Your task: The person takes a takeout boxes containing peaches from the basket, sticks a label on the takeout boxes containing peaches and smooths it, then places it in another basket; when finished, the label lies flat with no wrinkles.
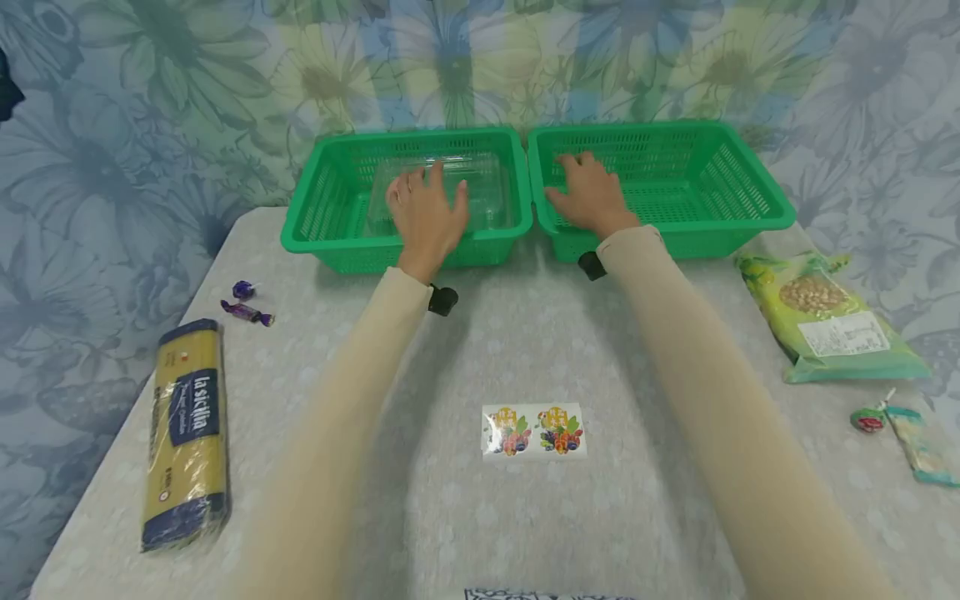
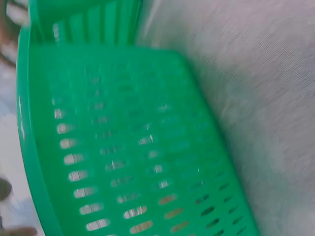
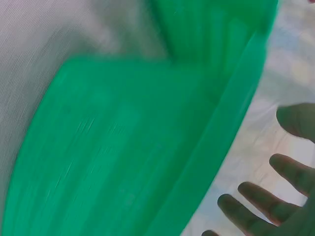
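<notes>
Two green plastic baskets stand side by side, the left basket (image 1: 337, 243) and the right basket (image 1: 720, 224). Inside the left one lies a clear plastic container (image 1: 486, 192). My left hand (image 1: 429, 215) is over that basket's near rim, its spread fingers overlapping the container in the head view. Only bits of that hand's fingertips (image 2: 19, 232) show in the left wrist view, beside the slotted wall. Over the left part of the right basket is my right hand (image 1: 592, 196), holding nothing. Its fingers (image 3: 288, 172) are spread apart in the right wrist view.
A sheet of fruit stickers (image 1: 532, 432) lies mid-table. To the left are a spaghetti pack (image 1: 187, 433) and two purple-wrapped candies (image 1: 247, 312). On the right sit a green-yellow bag (image 1: 828, 317), a lollipop (image 1: 870, 419) and a small packet (image 1: 922, 446). Floral cloth (image 1: 465, 67) hangs behind.
</notes>
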### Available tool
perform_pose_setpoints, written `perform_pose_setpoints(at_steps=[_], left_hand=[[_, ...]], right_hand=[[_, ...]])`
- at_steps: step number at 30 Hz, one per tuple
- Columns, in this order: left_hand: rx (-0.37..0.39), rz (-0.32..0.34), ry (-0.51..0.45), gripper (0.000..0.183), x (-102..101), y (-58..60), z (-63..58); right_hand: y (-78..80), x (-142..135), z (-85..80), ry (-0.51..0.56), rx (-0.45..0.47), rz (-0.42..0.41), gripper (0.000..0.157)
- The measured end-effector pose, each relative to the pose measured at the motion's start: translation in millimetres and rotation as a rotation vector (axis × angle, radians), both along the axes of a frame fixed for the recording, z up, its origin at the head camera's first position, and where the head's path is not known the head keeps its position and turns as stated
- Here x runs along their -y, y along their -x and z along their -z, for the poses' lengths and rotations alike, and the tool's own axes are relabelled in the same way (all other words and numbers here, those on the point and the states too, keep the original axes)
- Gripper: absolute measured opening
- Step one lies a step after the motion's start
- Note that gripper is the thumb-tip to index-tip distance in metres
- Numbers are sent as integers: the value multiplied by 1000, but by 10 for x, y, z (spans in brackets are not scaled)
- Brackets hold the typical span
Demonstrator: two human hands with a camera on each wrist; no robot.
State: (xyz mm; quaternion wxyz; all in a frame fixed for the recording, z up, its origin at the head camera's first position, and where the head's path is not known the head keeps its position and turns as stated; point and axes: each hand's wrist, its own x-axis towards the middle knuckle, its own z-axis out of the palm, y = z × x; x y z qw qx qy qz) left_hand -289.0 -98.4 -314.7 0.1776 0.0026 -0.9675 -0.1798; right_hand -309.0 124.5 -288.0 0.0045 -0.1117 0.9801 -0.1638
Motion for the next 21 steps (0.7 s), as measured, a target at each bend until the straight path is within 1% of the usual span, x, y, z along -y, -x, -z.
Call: perform_pose_setpoints(at_steps=[3,4,6,9,12,14,16,18,21], left_hand=[[-142,-27,-104,46,42,-158,57],[-176,-39,-135,43,69,-212,74],[-226,-81,-193,40,150,-324,112],[-289,-171,-279,39,306,-473,190],[-335,-266,-356,42,468,-582,314],[-364,-321,-384,46,563,-626,410],[-389,-372,-410,51,645,-649,505],[-412,-416,-433,58,713,-659,583],[-413,-470,-488,69,793,-659,660]], right_hand=[[-47,179,33,130,-20,-40,51],[-66,248,45,183,-21,-53,49],[-102,405,69,289,-13,-80,47],[-139,646,130,429,-8,-126,46],[-148,848,187,521,26,-151,48],[-144,941,220,562,53,-134,50],[-140,1002,248,596,81,-98,51],[-126,1041,274,603,95,-42,51],[-100,1088,290,594,140,44,53]])
